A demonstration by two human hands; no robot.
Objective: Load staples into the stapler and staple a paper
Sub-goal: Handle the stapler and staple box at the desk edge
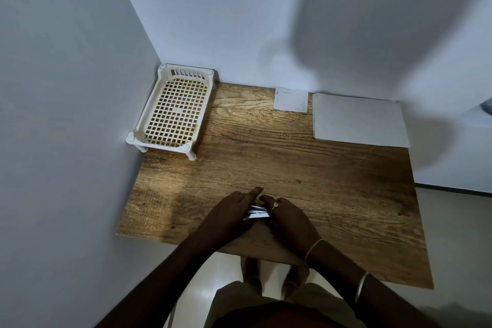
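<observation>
Wooden table [306, 168], oak-grain top, set into wall corner. On it: white plastic lattice tray [171, 112] on short legs, far left corner; small white paper square [291, 99] at far edge, centre; white paper stack [359, 119] just beside it, far right corner. Both hands rest near front edge.

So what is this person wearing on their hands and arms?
Both forearms are bare, no sleeves or gloves. The right hand has a ring on one finger, a thin thread-like band at the wrist and a metal bangle further up the forearm. The left hand wears nothing visible.
</observation>
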